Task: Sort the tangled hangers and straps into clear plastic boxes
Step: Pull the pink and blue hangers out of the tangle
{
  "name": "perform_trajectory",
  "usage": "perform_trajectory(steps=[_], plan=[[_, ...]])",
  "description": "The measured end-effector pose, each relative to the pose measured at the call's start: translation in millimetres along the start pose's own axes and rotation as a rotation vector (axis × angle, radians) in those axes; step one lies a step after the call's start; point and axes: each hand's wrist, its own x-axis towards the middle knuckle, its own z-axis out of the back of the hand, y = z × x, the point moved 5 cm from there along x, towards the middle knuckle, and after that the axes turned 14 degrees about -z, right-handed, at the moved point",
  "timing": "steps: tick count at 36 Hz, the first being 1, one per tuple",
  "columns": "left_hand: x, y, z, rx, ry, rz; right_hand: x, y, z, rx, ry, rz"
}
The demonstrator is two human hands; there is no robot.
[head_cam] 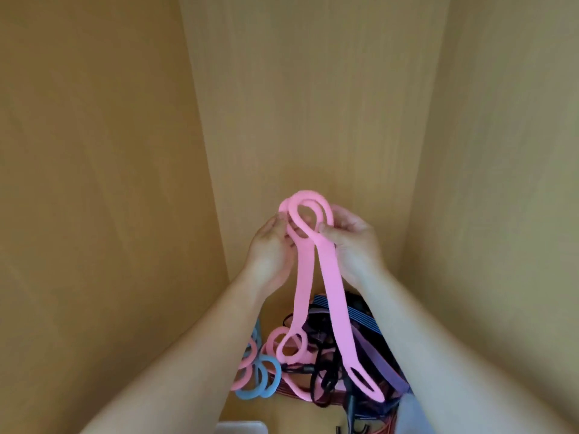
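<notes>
Head view: smooth pink flat rubbery straps with ring ends [306, 277] are held up in mid-air, top rings overlapping and tails dangling. Left hand [272, 249] and right hand [351, 242] each pinch the top rings with curled fingers. Below lies a tangled pile of black cords and purple and striped bands [332, 361], with soft blue rings [267, 381] beside it, all between matte wooden panels [313, 104].

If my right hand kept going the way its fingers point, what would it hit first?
Most likely the left hand, whose fingers grip the other side of the pink strap loop that the right hand pinches. Depth is unclear; past it stands the wooden back panel.
</notes>
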Motion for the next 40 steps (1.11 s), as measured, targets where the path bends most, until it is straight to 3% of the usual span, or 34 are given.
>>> perform_trajectory(steps=[10,18,23,31,40], plan=[[8,-19,-13,-0.15,-0.043,0.006,-2,1,-16,-0.195,-0.066,0.11],[37,-73,-18,-0.081,-0.076,-0.13,4,0,-15,-0.471,0.043,0.065],[42,-84,-4,-0.015,-0.106,-0.167,14,-21,-11,-0.586,0.063,-0.059],[39,-86,34,0.148,-0.242,-0.208,42,-127,14,-1.143,0.171,-0.401],[28,-72,77,0.247,-0.367,-0.227,58,-195,7,-1.596,0.391,-0.25]])
